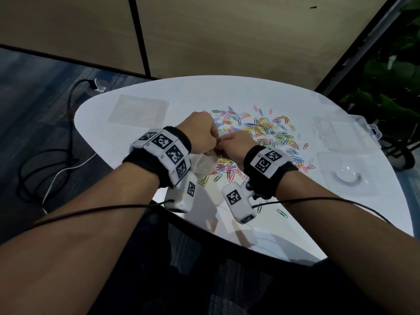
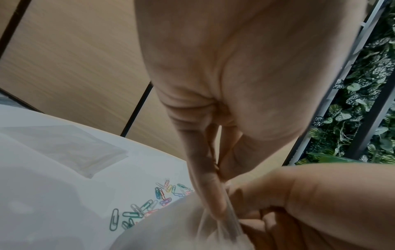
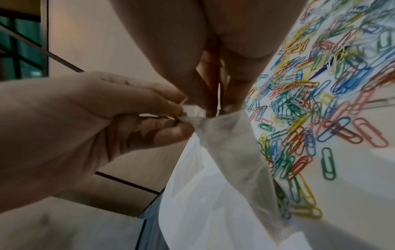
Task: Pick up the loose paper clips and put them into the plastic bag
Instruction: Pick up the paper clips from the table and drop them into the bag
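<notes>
Many coloured paper clips (image 1: 268, 133) (image 3: 320, 104) lie scattered over the middle of the white table (image 1: 227, 92). A clear plastic bag (image 1: 205, 165) (image 3: 224, 152) hangs above the table's near side, its top bunched. My left hand (image 1: 202, 135) (image 3: 85, 118) pinches the bag's top edge from the left. My right hand (image 1: 234, 144) (image 3: 213, 84) pinches the same edge from the right, fingers curled. In the left wrist view the bag (image 2: 226, 218) is held between my fingers. What is inside the bag is unclear.
A flat stack of clear bags (image 1: 138, 110) (image 2: 70, 148) lies at the table's far left. Clear plastic boxes (image 1: 343, 130) and a lid (image 1: 345, 176) sit at the right. A lone clip (image 1: 282, 213) lies near the front edge. Cables run over the floor at left.
</notes>
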Demonstrator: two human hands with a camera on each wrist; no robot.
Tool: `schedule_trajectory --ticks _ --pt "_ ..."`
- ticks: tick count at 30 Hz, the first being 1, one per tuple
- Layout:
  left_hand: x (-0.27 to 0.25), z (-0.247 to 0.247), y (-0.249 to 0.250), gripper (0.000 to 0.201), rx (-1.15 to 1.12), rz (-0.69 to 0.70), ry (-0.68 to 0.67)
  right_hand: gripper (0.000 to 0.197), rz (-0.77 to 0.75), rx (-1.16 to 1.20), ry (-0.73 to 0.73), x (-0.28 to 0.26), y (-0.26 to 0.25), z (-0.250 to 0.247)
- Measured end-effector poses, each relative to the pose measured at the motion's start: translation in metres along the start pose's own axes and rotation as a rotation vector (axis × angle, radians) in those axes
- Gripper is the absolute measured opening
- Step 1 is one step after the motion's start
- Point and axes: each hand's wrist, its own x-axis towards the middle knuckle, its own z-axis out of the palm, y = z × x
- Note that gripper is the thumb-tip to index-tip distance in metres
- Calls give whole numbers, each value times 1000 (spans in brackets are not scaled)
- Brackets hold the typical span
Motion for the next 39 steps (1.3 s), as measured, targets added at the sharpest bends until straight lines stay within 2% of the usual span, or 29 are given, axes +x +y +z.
schedule_trajectory --ticks 2,4,6,8,11,14,15,17,21,23,26,30,33,36,39 --pt "-1 0 0 27 0 -1 5 15 -23 18 -32 -5 -1 0" --pt "-1 0 1 27 0 0 4 15 -70 -34 -8 -8 -1 -3" --pt "-2 0 3 28 7 -11 -3 14 -143 -244 -6 -9 -1 -6" --pt "-2 1 3 30 23 -16 -9 21 -179 -410 -97 -11 -2 -10" --pt "-1 0 1 27 26 -26 -8 31 -191 -232 -225 -14 0 -19" --pt "-2 -4 0 26 11 -47 8 27 -138 43 -195 -22 5 -45" --pt "-3 -5 -1 26 2 -51 12 22 -116 52 -177 -24 12 -57" --pt "-5 -8 -1 26 -11 -59 20 23 -29 -131 -158 -24 32 -80" --pt "-10 -9 0 28 10 -66 9 68 281 -717 -73 -34 86 -117" --pt "-11 -10 2 28 13 -75 8 82 417 -756 -42 -45 109 -129" --pt "-12 -7 6 28 -4 -92 -8 85 526 -574 -60 -61 139 -133" --pt "-9 -4 7 26 -36 -104 -30 92 363 -638 30 -62 155 -111" --pt "-9 -4 8 25 -74 -123 -37 93 296 -522 87 -50 148 -90" --pt "-9 -6 5 25 -89 -120 -30 84 226 -499 101 -34 136 -70" --pt "-8 -9 1 25 -88 -126 -14 72 222 -516 114 -17 122 -61"
